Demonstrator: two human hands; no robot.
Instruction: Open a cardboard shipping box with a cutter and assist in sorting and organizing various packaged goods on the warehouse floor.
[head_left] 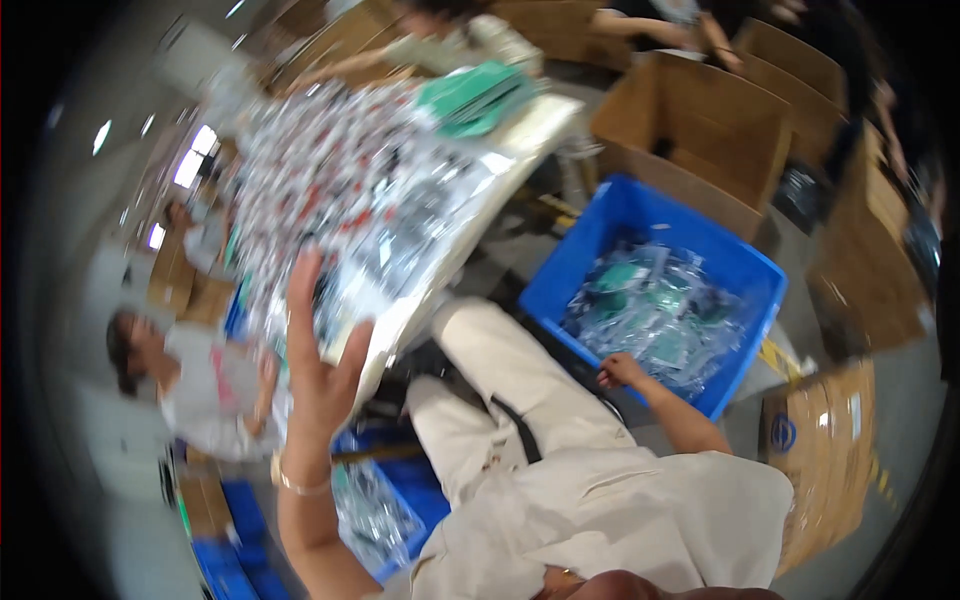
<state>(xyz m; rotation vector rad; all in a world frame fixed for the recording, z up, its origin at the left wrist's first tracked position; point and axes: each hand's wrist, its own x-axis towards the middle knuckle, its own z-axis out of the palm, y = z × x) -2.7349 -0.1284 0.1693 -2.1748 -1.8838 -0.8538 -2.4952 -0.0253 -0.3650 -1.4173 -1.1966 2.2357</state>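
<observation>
My left hand (322, 375) is raised at the near edge of the table (440, 290), with thumb and fingers spread and nothing in it. Beyond its fingertips lie clear plastic packets (400, 240) on the tabletop. Over the near rim of a blue bin (740, 255) hangs my right hand (624, 370), its fingers loosely curled; no object shows in them. Inside that bin is a heap of clear bags (665, 310) with green pieces in them.
Many small white and red packets (320, 160) cover the table, with a green stack (475, 98) at its far end. Open cardboard boxes (690, 115) stand beyond the bin, and a closed carton (820, 455) at right. Co-workers (205, 385) surround the table.
</observation>
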